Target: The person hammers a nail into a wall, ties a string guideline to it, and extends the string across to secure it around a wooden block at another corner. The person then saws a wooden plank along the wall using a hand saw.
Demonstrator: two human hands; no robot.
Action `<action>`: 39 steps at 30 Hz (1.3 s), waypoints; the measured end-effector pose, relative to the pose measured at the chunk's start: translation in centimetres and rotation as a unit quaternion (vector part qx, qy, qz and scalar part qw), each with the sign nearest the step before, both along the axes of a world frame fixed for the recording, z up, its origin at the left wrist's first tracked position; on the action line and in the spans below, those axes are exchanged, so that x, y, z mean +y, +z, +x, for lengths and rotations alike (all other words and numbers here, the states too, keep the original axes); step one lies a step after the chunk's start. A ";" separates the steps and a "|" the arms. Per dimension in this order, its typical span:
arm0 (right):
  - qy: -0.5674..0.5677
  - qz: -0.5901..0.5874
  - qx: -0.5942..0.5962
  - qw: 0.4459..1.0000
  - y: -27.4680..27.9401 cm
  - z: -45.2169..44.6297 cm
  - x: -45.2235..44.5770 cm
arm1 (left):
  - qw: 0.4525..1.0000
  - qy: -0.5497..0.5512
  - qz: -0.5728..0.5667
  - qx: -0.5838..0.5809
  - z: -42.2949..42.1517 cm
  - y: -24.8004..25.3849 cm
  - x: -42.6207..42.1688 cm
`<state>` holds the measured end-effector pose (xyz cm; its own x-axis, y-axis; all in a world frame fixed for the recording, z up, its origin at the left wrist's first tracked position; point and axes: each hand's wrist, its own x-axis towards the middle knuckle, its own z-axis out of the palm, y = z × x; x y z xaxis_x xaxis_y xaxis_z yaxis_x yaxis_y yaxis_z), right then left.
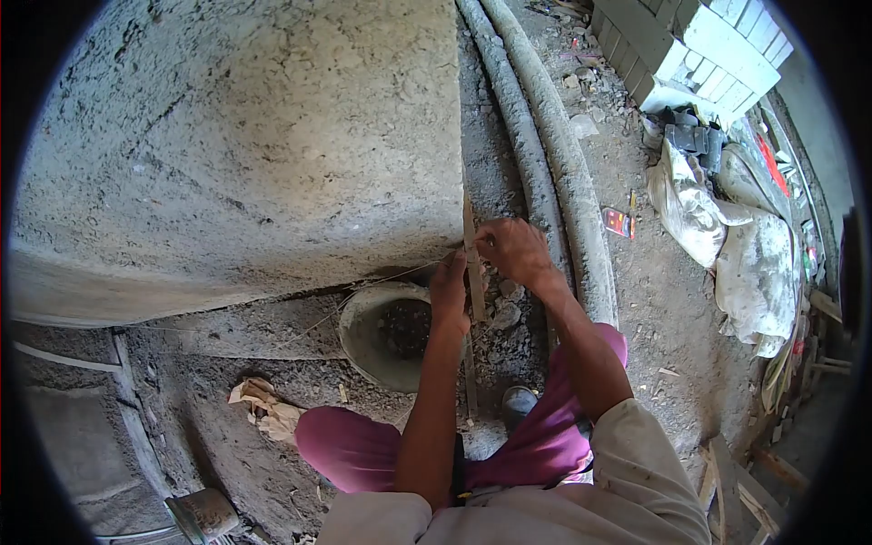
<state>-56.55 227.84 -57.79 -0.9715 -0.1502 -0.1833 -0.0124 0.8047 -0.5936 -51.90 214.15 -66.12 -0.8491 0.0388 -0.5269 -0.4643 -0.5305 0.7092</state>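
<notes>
A thin wooden strip runs along the lower right corner of a rough plastered wall. My left hand is at the strip's left side, fingers bent together near the wall's bottom edge; what they hold is too small to name. On the other side of the strip my right hand has its fingers curled, and their tips meet something I cannot make out. A thin string trails left from my left hand. Just left of my left forearm sits a round bucket with dark material inside.
Two long pale pipes curve along the ground at my right. Beyond them lie white sacks and a red packet. Crumpled brown paper rests near my left knee. Wooden boards are at the lower right.
</notes>
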 end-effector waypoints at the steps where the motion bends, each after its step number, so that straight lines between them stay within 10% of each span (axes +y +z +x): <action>1: -0.002 0.006 -0.008 1.000 0.1 0.0 0.1 | 1.000 -0.001 -0.006 0.000 0.0 0.0 0.0; 21: -0.006 0.009 -0.025 1.000 0.7 0.2 -0.1 | 1.000 0.025 -0.014 0.000 0.1 -0.2 0.6; 27: -0.079 0.208 -0.071 0.972 -1.4 -0.7 4.7 | 0.999 0.024 -0.021 -0.004 0.1 -0.4 0.2; 30: -0.039 0.005 0.020 0.999 -1.3 -0.1 6.0 | 0.999 0.037 -0.007 -0.009 -0.1 -0.5 0.5; 39: -0.008 -0.015 0.023 1.000 -1.1 -0.3 0.7 | 1.000 0.013 -0.026 -0.005 0.8 0.3 -0.5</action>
